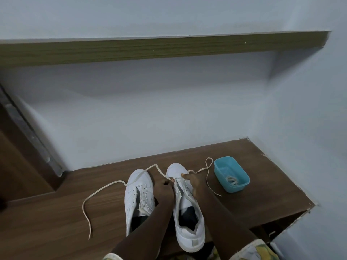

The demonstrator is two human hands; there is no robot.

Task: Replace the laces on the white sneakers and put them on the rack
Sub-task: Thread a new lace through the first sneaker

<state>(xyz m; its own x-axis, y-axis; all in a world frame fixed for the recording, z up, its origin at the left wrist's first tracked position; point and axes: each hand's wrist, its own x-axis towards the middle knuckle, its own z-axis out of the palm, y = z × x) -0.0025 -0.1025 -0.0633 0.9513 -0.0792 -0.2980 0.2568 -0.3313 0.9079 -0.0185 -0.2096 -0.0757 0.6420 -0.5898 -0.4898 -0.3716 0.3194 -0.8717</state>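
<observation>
On the wooden tabletop (56, 212) your white sneakers (136, 199) stand side by side, a blue tub (237, 187) near their right. Your left hand (163, 187) and right hand (192, 182) each pinch the lace (207, 175) over the right sneaker's (189, 238) front eyelets.

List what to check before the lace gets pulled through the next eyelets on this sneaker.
1. Left hand pinches the lace on its left run: ok.
2. Right hand pinches its right run: ok.
3. Both runs equal in length: not ok, the left one looks longer.
4. Right run free of knots: cannot tell; it crosses itself in a loop.
5. Left sneaker laced: not ok, eyelets empty.
6. Second lace ready in the blue tub: ok.
</observation>
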